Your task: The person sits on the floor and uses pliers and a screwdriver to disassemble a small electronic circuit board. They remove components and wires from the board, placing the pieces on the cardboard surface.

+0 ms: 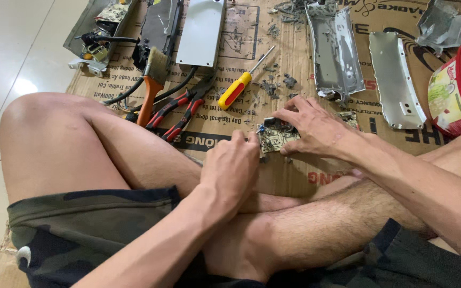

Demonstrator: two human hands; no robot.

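**Circuit board under both hands, on cardboard**

You are sitting cross-legged on a flattened cardboard sheet (294, 176) lying on the floor.

- Containers: one red-rimmed basket (457, 88) at the right edge is holding printed wrappers and dark items; its contents are too cropped to count.
- Circuit board (274, 136): one, lying flat on the cardboard just in front of your shins, its long axis running roughly left to right.
- Right hand (313, 128): its grip is spreading, fingers pressing down on the board's top and right side.
- Left hand (233, 168): its grip is curling closed at the board's left edge; you cannot tell what the fingertips are pinching.
- Tools, beyond the board: one yellow-and-red screwdriver (236, 89) pointing up-right; two red-handled pliers (180, 109); one orange-handled brush (151, 88).
- Metal casing pieces: several are lying along the top, with grey scraps scattered between them.
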